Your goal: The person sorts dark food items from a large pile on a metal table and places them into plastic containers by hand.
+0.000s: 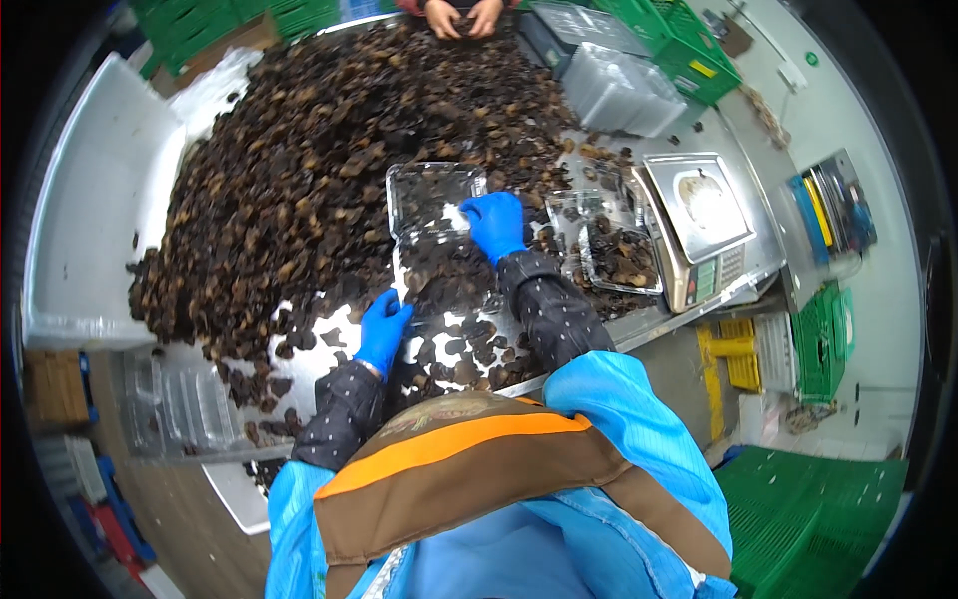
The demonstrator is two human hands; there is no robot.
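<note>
A clear plastic clamshell box (436, 196) lies opened before me, its lid tipped away and its base (398, 262) nearer my body. Dark brown pieces, which look like wood ear fungus (449, 278), are in or under the see-through base. My left hand (383, 331), in a blue glove, grips the base's near left edge between thumb and fingers. Over the lid's lower right corner is my right hand (495, 226), also blue-gloved, with its fingers bunched; whether they pinch the lid or a piece is hidden. Beyond the box spreads a large heap of the fungus (322, 150).
To the right stand a digital scale (700, 198) and a filled clamshell (623, 258). Stacked clear boxes (617, 90) and green crates (685, 52) are at the back right. A white tub (97, 202) stands left. Another person's bare hands (464, 19) touch the heap's far edge.
</note>
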